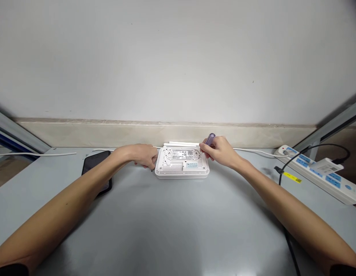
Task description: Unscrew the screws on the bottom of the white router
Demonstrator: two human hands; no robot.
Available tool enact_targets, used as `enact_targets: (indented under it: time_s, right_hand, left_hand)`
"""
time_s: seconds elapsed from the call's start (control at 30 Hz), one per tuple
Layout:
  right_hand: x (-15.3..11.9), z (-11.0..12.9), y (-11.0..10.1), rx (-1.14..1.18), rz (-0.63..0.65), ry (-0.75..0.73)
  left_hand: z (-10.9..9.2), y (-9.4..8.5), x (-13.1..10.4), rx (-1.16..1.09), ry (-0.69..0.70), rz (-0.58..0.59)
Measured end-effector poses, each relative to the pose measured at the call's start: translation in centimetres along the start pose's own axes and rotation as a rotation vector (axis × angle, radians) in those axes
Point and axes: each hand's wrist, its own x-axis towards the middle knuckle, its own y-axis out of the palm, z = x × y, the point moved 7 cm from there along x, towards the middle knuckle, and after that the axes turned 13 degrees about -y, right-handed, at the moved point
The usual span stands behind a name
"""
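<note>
The grey table (172, 214) beneath you is flat and smooth, with a dull sheen, so a light thing could slide on it. At your right lies the long power strip (320, 178), hard white plastic with blue socket faces. The white router (182, 163) sits in the middle of the table near the wall, underside up, a shallow rounded slab with perforated vents; expect it to be light, stiff and a little slippery, its thin shell liable to scratch or crack if you press hard. Steady it by its short side walls, which look firm. Your right hand (220, 151) holds a tool at the router's far right corner, fingers closed round the grip; your left hand (143, 155) rests at the opposite side with the fingers curled, and you cannot tell from here whether they pinch anything. Left of that, partly under your forearm, lies the dark, glossy phone (93, 161). Behind the router's far edge run the slim white antennas (182, 144), probably hinged and fragile, so do not lift by them. The tool's purple handle (210, 139) is smooth and slightly see-through. Smallest are the flat printed label (182, 154) and the pale blue sticker (192, 165).
</note>
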Motion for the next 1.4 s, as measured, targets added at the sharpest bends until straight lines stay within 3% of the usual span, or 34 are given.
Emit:
enact_targets:
  time_s: [0.3,0.5,0.63,0.77,0.87,0.97,1.03,1.23,1.4]
  right_hand:
    - [0.1,0.3,-0.1,-0.016,0.003,-0.008]
    - [0.0,0.4,-0.6,-0.002,-0.021,-0.020]
    - [0.1,0.6,-0.6,0.026,-0.032,-0.034]
    - [0.1,0.6,-0.3,0.025,-0.029,-0.035]
    - [0.2,0.6,-0.2,0.016,-0.028,-0.032]
    - [0.2,0.5,-0.2,-0.005,-0.027,-0.030]
    - [0.2,0.5,-0.2,-0.008,-0.025,-0.037]
    - [0.3,0.0,0.0,0.020,-0.008,-0.022]
    - [0.3,-0.1,0.2,0.028,0.008,-0.019]
  left_hand:
    - [0.0,0.0,0.0,-0.013,-0.015,0.016]
    - [2.1,-1.1,-0.4,-0.081,-0.113,0.049]
    - [2.4,-4.1,-1.5,-0.182,-0.066,-0.130]
    - [0.1,-5.9,-2.2,-0.296,0.040,-0.420]
    - [-3.3,-4.7,-1.6,-0.565,0.190,-0.461]
    - [-5.8,-2.1,-0.5,-0.883,0.226,-0.358]
    - [-7.0,-1.1,-0.3,-0.966,0.267,-0.344]
    - [-7.1,0.0,0.7,-1.051,0.370,-0.275]
    - [-6.3,0.3,1.5,-1.137,0.327,-0.268]
